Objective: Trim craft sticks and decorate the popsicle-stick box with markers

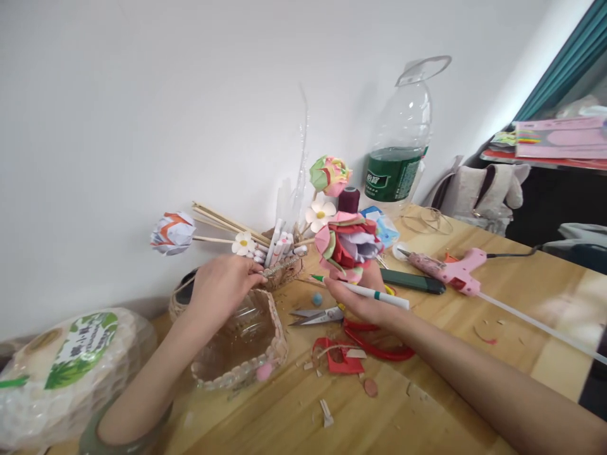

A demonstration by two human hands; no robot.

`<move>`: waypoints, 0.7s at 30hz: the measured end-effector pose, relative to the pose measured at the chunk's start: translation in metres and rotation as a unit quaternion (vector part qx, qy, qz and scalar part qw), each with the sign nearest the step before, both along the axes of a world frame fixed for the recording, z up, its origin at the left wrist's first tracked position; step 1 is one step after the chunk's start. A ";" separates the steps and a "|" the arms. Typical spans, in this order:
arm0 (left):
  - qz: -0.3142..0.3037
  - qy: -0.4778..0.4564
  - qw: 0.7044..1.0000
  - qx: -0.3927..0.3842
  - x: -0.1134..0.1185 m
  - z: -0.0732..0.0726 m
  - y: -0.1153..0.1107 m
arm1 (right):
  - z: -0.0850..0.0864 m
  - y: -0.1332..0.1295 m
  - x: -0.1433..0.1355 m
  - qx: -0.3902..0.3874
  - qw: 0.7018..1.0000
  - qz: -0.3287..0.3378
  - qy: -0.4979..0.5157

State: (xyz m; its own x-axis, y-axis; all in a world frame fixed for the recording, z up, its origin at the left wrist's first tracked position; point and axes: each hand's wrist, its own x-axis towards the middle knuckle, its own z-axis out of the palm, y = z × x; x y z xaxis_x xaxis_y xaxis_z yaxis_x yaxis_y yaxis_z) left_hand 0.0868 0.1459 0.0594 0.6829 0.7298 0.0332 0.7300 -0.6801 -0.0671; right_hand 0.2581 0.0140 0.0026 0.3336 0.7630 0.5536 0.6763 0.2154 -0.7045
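Observation:
My left hand [225,283] is closed at the near rim of a small twine-trimmed pen holder [283,272], its fingertips pinching the edge. White markers [281,243], wooden sticks and a small white flower [243,243] lean out of that holder. Between the thumb and fingers of my right hand [358,300] lies a white marker with a green tip [374,294], pointing left. A large pink and red paper flower [348,246] hides part of this hand. Below the right hand, red-handled scissors [317,314] lie with blades apart. In front of my left hand stands a clear plastic box with braided rim [279,354].
A large water bottle [393,174] stands by the wall. To the right lies a pink glue gun [455,270] with a cord, near a dark green bar [412,281]. Red paper scraps [336,357] litter the wooden table [403,417]. A netted package [71,373] sits left.

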 end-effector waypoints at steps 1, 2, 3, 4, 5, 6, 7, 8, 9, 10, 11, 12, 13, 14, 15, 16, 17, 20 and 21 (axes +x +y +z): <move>-0.001 -0.002 1.000 -0.003 0.001 0.000 0.001 | 0.001 0.000 0.000 0.005 1.000 0.006 0.001; -0.006 -0.007 1.000 -0.008 0.003 0.000 0.002 | 0.002 0.000 0.001 0.012 1.000 0.012 0.004; -0.012 -0.015 1.000 -0.015 0.004 -0.001 0.004 | 0.003 -0.001 0.002 0.018 1.000 0.015 0.007; -0.017 -0.024 0.999 -0.025 0.006 -0.001 0.006 | 0.003 0.000 0.003 0.024 1.000 0.017 0.010; -0.020 -0.035 0.999 -0.037 0.007 -0.001 0.009 | 0.003 0.000 0.004 0.029 0.999 0.017 0.013; -0.019 -0.048 0.997 -0.051 0.008 -0.001 0.011 | 0.004 0.000 0.005 0.032 0.999 0.018 0.015; -0.014 -0.064 0.996 -0.068 0.009 -0.001 0.013 | 0.004 0.001 0.006 0.034 0.999 0.021 0.017; -0.007 -0.080 0.993 -0.086 0.010 0.000 0.015 | 0.004 0.001 0.007 0.035 0.999 0.024 0.019; -0.001 -0.094 0.990 -0.102 0.011 0.000 0.016 | 0.004 0.001 0.008 0.036 0.999 0.027 0.022; 0.003 -0.106 0.988 -0.114 0.013 0.001 0.017 | 0.005 0.002 0.008 0.037 0.999 0.029 0.026; 0.006 -0.114 0.986 -0.122 0.014 0.001 0.017 | 0.005 0.002 0.008 0.037 0.998 0.031 0.031; 0.007 -0.118 0.985 -0.126 0.016 0.001 0.017 | 0.005 0.002 0.009 0.037 0.998 0.032 0.037; 0.006 -0.120 0.984 -0.129 0.017 0.001 0.016 | 0.006 0.002 0.009 0.039 0.998 0.032 0.044; 0.005 -0.122 0.984 -0.131 0.019 0.001 0.016 | 0.007 0.001 0.009 0.041 0.997 0.032 0.051; 0.004 -0.126 0.983 -0.134 0.021 0.000 0.015 | 0.008 0.001 0.010 0.043 0.997 0.031 0.059; 0.002 -0.131 0.982 -0.139 0.023 0.000 0.015 | 0.009 0.000 0.010 0.048 0.996 0.031 0.067; -0.001 -0.135 0.980 -0.143 0.025 -0.002 0.014 | 0.011 0.000 0.011 0.053 0.995 0.031 0.076; -0.023 -0.147 0.975 -0.164 0.027 -0.004 0.014 | 0.016 -0.003 0.015 0.073 0.992 0.038 0.098; -0.034 -0.150 0.973 -0.174 0.026 -0.003 0.013 | 0.018 -0.003 0.016 0.080 0.990 0.042 0.104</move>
State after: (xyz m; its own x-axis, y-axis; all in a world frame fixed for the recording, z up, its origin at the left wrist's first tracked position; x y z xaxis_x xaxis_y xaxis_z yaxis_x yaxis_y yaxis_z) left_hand 0.1130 0.1590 0.0561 0.7272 0.6865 -0.0024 0.6341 -0.6704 0.3853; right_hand 0.2742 0.0106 0.0208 0.3920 0.7016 0.5951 0.4948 0.3845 -0.7793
